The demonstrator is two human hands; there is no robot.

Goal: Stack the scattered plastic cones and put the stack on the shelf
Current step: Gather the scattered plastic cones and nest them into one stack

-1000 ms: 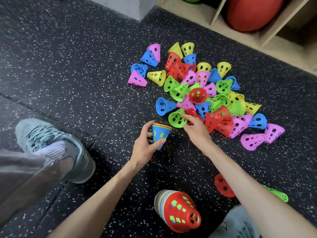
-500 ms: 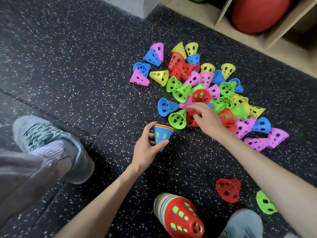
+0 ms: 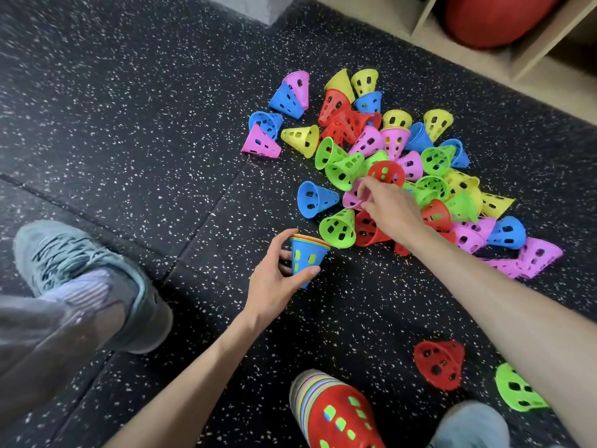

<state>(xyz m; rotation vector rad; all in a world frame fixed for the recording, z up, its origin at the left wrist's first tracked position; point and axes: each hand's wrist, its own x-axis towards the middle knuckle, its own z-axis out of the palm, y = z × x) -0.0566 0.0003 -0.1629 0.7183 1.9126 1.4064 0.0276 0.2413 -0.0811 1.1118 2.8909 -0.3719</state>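
A heap of several perforated plastic cones (image 3: 397,163) in pink, blue, yellow, green and red lies on the speckled black floor. My left hand (image 3: 277,279) grips a small stack of nested cones (image 3: 307,257), blue on the outside, wide end up, just in front of the heap. My right hand (image 3: 387,208) reaches into the heap and pinches the rim of a pink cone (image 3: 352,197). A larger stack (image 3: 332,412), red on the outside, lies on its side near the bottom edge.
A wooden shelf (image 3: 529,50) holding a big red ball (image 3: 497,17) runs along the top right. A loose red cone (image 3: 439,363) and a green cone (image 3: 517,389) lie under my right forearm. My shoes show at the left (image 3: 90,279) and at the bottom (image 3: 468,425).
My right hand has moved from the near edge of the heap up into it and taken the pink cone's rim. The left hand and its stack have stayed put.
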